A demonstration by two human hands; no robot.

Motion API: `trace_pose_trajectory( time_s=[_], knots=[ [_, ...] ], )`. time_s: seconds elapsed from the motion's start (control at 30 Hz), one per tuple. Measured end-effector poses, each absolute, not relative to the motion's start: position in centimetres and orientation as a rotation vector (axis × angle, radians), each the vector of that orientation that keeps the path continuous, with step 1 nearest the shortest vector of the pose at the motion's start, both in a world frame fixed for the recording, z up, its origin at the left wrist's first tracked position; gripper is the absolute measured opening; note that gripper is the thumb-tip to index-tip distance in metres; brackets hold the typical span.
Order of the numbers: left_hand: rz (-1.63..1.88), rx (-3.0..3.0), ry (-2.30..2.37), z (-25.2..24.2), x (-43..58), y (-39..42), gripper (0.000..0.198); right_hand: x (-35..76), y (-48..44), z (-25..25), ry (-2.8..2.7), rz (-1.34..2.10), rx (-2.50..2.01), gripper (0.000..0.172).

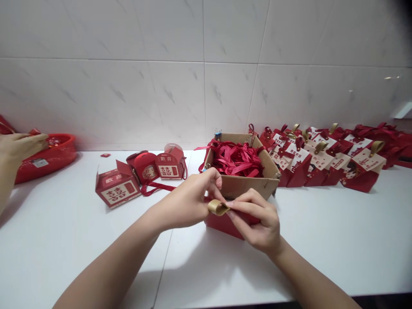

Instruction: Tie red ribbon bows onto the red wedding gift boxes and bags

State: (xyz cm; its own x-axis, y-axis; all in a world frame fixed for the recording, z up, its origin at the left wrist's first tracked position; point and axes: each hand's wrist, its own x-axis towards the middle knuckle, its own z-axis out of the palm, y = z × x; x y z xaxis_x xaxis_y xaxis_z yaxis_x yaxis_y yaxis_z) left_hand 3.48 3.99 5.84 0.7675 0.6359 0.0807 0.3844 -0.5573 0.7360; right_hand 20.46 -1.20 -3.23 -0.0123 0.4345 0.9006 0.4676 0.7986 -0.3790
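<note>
A looped gold ribbon [216, 207] stands over a red gift box [222, 224] on the white table. My right hand [257, 221] pinches the ribbon's ends between thumb and fingers. At the other side of the loop, my left hand [189, 199] has its fingers curled in; its fingertips are partly hidden, and I cannot make out what they hold. Both hands cover much of the box. Just behind them sits a cardboard box [247, 184] full of dark red ribbons [236, 156].
Several red double-happiness boxes [117, 189] stand at left, with a loose red ribbon [157, 186] beside them. Rows of finished-looking gift boxes [363, 169] line the right. Another person's hand [22, 148] reaches over a red basket [48, 161] at far left. A tiled wall [161, 98] rises behind.
</note>
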Motion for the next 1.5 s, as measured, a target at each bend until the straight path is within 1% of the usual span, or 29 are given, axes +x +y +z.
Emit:
trace_pose_trajectory(
  time_s=[0.17, 0.3, 0.4, 0.47, 0.53, 0.63, 0.7, 0.73, 0.77, 0.83, 0.97, 1.07, 1.17, 1.23, 1.33, 1.37, 1.5],
  knots=[
    [0.521, 2.254, 0.772, 5.4, 4.0, 4.0, 0.027, 20.8, -1.0, -3.1, -1.610, 0.013, -0.769, 0.023],
    [0.688, 2.271, 0.695, 4.3, 5.2, 4.9, 0.030, 21.5, -0.3, -3.0, -1.540, 0.035, -0.836, 0.015],
    [0.758, 2.314, 0.671, 3.4, 5.9, 5.5, 0.030, 22.0, 0.2, -3.1, -1.479, 0.027, -0.891, 0.013],
    [0.815, 2.339, 0.662, 2.8, 6.4, 5.5, 0.035, 22.3, 0.2, -3.2, -1.468, 0.022, -0.919, 0.012],
    [0.979, 2.364, 0.673, 2.1, 6.9, 5.2, 0.044, 22.9, -0.1, -3.2, -1.453, 0.003, -0.950, 0.011],
    [1.369, 2.367, 0.666, 0.5, 8.0, 4.1, 0.058, 24.5, -1.5, -3.5, -1.379, -0.057, -1.051, 0.009],
    [1.550, 2.337, 0.506, -1.0, 8.7, 3.0, 0.062, 26.0, -2.9, -3.8, -1.309, -0.115, -1.136, 0.007],
    [1.564, 2.331, 0.382, -1.9, 9.0, 2.5, 0.063, 27.0, -3.8, -4.0, -1.278, -0.147, -1.177, 0.007],
    [1.501, 2.349, 0.275, -2.9, 9.2, 2.0, 0.062, 27.9, -4.7, -4.2, -1.250, -0.185, -1.214, 0.007],
    [1.275, 2.389, 0.116, -4.9, 9.5, 1.2, 0.063, 30.1, -6.6, -4.7, -1.198, -0.265, -1.295, 0.008],
    [0.857, 2.422, -0.002, -8.6, 10.0, 1.2, 0.068, 35.6, -10.0, -5.7, -1.019, -0.475, -1.487, 0.009],
    [0.632, 2.415, -0.002, -10.2, 10.3, 1.8, 0.067, 40.9, -11.2, -6.3, -0.794, -0.683, -1.615, 0.018],
    [0.568, 2.388, 0.045, -10.7, 10.4, 2.2, 0.063, 46.4, -10.8, -6.9, -0.527, -0.775, -1.709, 0.030],
    [0.539, 2.386, 0.054, -10.6, 10.3, 2.3, 0.061, 49.3, -9.8, -7.7, -0.417, -0.748, -1.757, 0.037],
    [0.495, 2.391, 0.022, -10.4, 10.2, 2.3, 0.061, 52.2, -7.9, -9.9, -0.340, -0.631, -1.829, 0.066],
    [0.486, 2.388, 0.009, -10.4, 10.1, 2.3, 0.062, 52.8, -7.4, -10.8, -0.326, -0.577, -1.856, 0.073],
    [0.506, 2.351, 0.048, -10.5, 10.2, 2.0, 0.062, 54.5, -6.1, -14.2, -0.327, -0.411, -1.924, 0.089]
  ],
)
